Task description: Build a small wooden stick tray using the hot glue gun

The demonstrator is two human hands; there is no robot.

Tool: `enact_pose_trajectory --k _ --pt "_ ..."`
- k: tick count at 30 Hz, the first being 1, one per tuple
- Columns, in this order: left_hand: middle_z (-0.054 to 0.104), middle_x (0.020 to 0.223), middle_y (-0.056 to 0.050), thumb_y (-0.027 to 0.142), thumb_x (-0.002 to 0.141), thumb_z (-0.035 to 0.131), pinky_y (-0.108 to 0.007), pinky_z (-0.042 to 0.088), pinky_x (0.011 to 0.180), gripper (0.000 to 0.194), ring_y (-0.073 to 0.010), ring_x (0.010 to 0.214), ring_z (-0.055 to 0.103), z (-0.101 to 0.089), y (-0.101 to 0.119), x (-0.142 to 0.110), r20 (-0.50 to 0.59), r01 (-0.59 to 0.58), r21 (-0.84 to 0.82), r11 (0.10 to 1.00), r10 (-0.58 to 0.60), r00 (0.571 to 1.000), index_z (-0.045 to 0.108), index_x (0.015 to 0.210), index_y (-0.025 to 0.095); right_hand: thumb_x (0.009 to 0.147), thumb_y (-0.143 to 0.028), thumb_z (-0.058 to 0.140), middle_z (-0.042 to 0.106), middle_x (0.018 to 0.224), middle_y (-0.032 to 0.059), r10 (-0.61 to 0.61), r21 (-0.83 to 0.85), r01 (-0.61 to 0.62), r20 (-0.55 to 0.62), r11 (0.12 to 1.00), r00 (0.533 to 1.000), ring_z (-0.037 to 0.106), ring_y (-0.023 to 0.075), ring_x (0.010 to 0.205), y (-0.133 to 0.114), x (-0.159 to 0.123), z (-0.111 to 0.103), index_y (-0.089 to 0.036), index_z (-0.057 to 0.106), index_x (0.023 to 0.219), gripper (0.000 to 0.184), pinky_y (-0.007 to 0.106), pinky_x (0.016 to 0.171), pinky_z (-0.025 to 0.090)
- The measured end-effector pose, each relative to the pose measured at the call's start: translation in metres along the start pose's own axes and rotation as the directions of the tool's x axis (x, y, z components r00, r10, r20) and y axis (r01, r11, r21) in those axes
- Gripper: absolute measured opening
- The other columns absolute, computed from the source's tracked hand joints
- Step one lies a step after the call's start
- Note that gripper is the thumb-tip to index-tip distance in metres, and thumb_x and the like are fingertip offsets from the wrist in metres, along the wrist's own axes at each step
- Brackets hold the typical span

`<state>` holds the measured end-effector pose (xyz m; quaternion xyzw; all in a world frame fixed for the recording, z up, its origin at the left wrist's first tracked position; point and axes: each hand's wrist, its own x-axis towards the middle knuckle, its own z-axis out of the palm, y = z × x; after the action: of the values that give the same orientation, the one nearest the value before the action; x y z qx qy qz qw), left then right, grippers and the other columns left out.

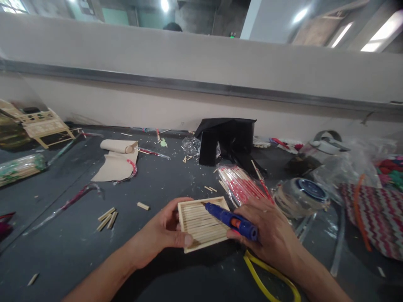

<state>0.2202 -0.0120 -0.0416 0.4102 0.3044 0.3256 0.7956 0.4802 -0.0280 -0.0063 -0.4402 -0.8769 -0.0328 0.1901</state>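
A shallow tray made of thin wooden sticks [201, 228], with a raised rim, is tilted above the dark table. My left hand [163, 233] grips its left end, thumb on the near rim and fingers behind. A blue glue gun [225, 218] with an orange part in its body is held in my right hand [266, 226]. Its narrow tip points into the tray, close to the far rim; whether it touches the sticks I cannot tell. The right hand's fingers are partly hidden behind the gun, near the tray's right end.
Short stick pieces [107, 219] lie at left, behind them a partly unrolled paper roll [118, 165]. A packet of sticks [241, 182], a clear jar [300, 197] and a yellow loop [272, 279] surround my right hand. A black stand [226, 136] is at the back.
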Motion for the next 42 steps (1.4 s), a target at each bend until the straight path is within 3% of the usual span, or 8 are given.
enact_pose_trajectory --k 19,42 --pt "0.056 0.126 -0.008 0.016 0.066 0.077 -0.043 0.040 0.098 0.067 -0.0268 0.116 0.052 0.000 0.005 0.000 -0.015 -0.007 0.018 1.000 0.007 1.000 0.044 0.124 0.025 0.093 -0.053 0.037 0.063 0.067 0.0078 -0.016 -0.102 0.010 -0.058 0.995 0.998 0.054 0.0204 0.064 0.006 0.002 -0.004 -0.018 0.060 0.072 0.047 0.033 0.065 0.036" --pt "0.055 0.128 -0.011 0.022 0.065 0.078 -0.048 0.035 0.101 0.066 -0.0307 0.119 0.050 0.001 0.012 0.001 -0.039 0.004 0.030 1.000 -0.003 0.999 0.047 0.124 0.025 0.091 -0.059 0.035 0.061 0.064 0.0055 0.057 -0.126 -0.058 -0.016 0.990 0.998 0.051 0.0188 0.062 0.014 0.003 -0.009 -0.018 0.057 0.068 0.052 0.031 0.062 0.033"
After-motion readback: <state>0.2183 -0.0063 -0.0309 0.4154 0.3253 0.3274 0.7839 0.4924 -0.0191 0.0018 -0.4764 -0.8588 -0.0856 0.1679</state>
